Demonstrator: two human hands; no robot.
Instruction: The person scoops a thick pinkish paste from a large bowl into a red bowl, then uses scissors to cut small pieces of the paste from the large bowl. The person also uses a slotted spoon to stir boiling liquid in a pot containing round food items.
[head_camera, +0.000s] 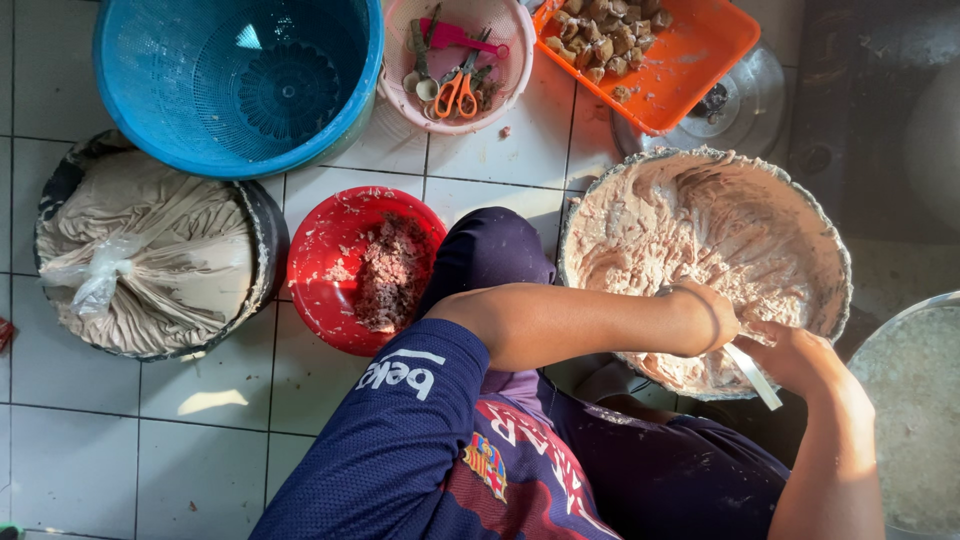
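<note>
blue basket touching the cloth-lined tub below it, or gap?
Touching. Head view shows the blue basket overlapping the rim of the cloth-lined tub, resting on it with no floor visible between.

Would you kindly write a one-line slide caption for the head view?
Seated on a tiled floor, both hands work pale paste in a large metal bowl, the right hand holding a spoon.

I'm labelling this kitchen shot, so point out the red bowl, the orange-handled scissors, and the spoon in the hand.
red bowl (325, 250): head view, on its bare inner left wall.
orange-handled scissors (458, 92): head view, on the handle loops.
spoon (755, 372): head view, on the pale handle below the right hand (790, 355).
</note>
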